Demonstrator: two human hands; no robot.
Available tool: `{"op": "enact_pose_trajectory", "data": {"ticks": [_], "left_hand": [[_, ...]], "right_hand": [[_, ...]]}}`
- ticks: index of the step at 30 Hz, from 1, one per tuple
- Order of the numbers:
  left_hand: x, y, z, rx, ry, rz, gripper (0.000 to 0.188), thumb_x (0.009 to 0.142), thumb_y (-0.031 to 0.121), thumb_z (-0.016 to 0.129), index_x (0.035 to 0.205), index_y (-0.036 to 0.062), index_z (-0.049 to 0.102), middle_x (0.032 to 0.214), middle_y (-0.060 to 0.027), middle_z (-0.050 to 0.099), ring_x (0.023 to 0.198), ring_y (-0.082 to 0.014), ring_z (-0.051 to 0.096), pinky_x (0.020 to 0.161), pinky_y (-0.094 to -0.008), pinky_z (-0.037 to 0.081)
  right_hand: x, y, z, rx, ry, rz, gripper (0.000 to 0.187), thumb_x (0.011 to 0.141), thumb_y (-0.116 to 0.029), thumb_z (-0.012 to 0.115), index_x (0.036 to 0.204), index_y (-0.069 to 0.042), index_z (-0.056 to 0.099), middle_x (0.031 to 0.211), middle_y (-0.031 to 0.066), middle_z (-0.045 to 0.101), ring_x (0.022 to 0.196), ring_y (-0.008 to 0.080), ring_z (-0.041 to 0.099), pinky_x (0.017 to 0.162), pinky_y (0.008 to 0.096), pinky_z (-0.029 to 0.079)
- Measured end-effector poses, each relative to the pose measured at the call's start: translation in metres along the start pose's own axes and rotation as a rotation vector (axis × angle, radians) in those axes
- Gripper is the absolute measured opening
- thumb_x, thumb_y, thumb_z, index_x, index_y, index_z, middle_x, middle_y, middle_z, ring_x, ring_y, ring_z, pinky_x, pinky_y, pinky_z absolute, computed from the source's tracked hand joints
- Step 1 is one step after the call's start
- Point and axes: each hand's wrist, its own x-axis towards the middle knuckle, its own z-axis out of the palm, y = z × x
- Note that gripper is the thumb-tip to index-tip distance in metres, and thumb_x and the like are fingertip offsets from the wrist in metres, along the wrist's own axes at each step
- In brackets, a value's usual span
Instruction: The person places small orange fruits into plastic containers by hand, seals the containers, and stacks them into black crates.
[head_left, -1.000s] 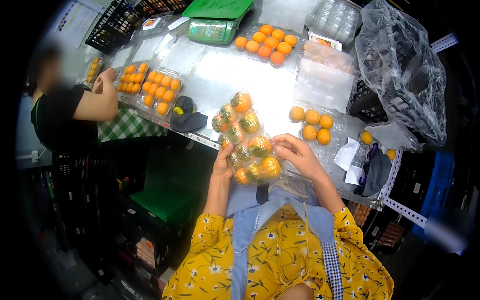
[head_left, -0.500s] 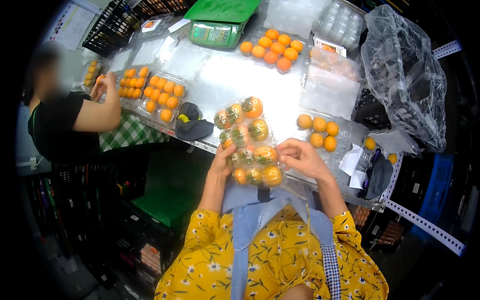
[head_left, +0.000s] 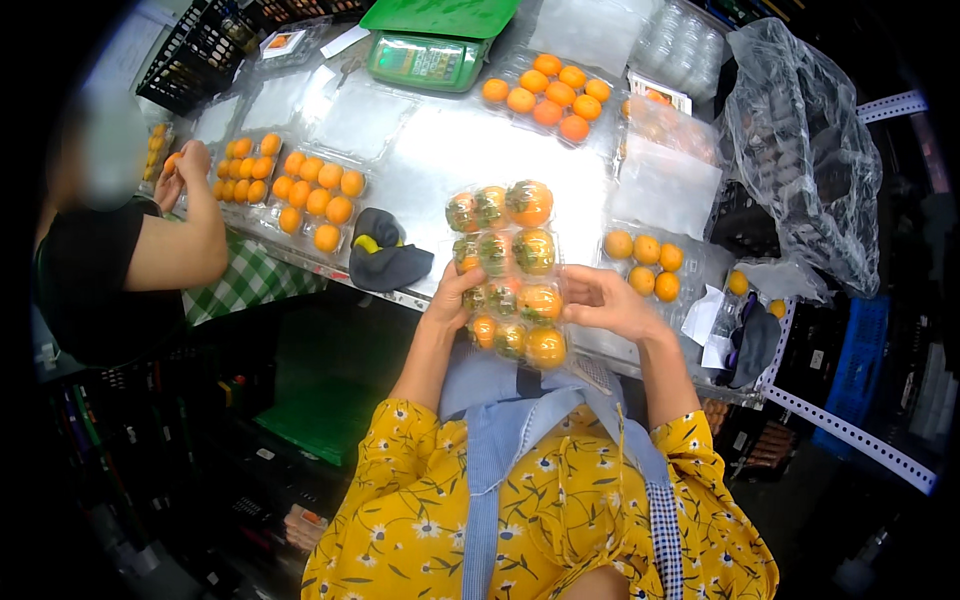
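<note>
One clear fruit pack, long axis running fore-aft

Held up over near edge of one table, just in front of torso. Long axis nearly straight away from torso, far end leaning slightly left; short ends near and far. Hands apart, both clamped on pack: left hand on left long side, right hand on right. Counted inside: twelve orange-and-green fruits, four rows of three. Elsewhere: far orange group, ten; left orange group, ten visible; right orange group, five. One green scale.
</note>
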Motion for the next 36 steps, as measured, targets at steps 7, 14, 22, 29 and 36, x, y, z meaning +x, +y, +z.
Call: {"op": "enact_pose_trajectory", "data": {"ticks": [7, 14, 22, 29, 36], "left_hand": [[0.030, -0.005, 0.002, 0.472, 0.138, 0.218, 0.059, 0.085, 0.030, 0.057, 0.131, 0.0093, 0.026, 0.118, -0.0077, 0.047, 0.107, -0.0181, 0.049, 0.089, -0.0312, 0.042], [0.049, -0.009, 0.016, 0.433, 0.210, 0.099, 0.049, 0.089, 0.016, 0.049, 0.131, 0.0038, 0.027, 0.110, -0.0103, 0.050, 0.097, -0.0205, 0.054, 0.077, -0.0276, 0.049], [0.006, -0.017, 0.022, 0.203, 0.091, -0.189, 0.033, 0.083, 0.003, 0.050, 0.116, -0.0016, 0.045, 0.109, -0.0140, 0.053, 0.099, -0.0230, 0.056, 0.084, -0.0358, 0.050], [-0.003, -0.022, 0.018, 0.090, 0.167, -0.208, 0.033, 0.083, 0.006, 0.045, 0.113, -0.0097, 0.044, 0.102, -0.0183, 0.057, 0.092, -0.0251, 0.060, 0.081, -0.0358, 0.050], [0.003, -0.029, 0.013, 0.120, 0.279, -0.295, 0.035, 0.083, 0.004, 0.044, 0.115, -0.0099, 0.040, 0.105, -0.0208, 0.054, 0.090, -0.0286, 0.061, 0.076, -0.0319, 0.053]], "right_hand": [[0.026, -0.031, -0.006, -0.377, 0.103, -0.139, 0.044, 0.076, -0.006, 0.049, 0.118, 0.005, 0.047, 0.100, 0.0172, 0.061, 0.090, 0.0206, 0.061, 0.079, 0.0307, 0.048], [0.057, -0.053, 0.023, -1.474, 0.123, -0.335, 0.023, 0.068, -0.010, 0.054, 0.090, -0.002, 0.055, 0.066, 0.0139, 0.060, 0.061, 0.0275, 0.061, 0.055, 0.0378, 0.047], [0.068, 0.014, 0.031, -1.648, 0.126, -0.530, 0.020, 0.064, -0.010, 0.059, 0.081, -0.003, 0.052, 0.069, 0.0068, 0.057, 0.065, 0.0205, 0.060, 0.053, 0.0305, 0.047], [0.069, 0.044, 0.034, -1.652, 0.197, -0.657, 0.031, 0.065, -0.011, 0.058, 0.094, -0.002, 0.055, 0.080, 0.0095, 0.059, 0.066, 0.0206, 0.061, 0.052, 0.0305, 0.049], [0.075, -0.012, 0.015, -1.470, 0.499, -0.776, 0.024, 0.067, -0.005, 0.056, 0.090, -0.006, 0.061, 0.069, 0.0074, 0.061, 0.060, 0.0204, 0.061, 0.049, 0.0305, 0.048]]}}
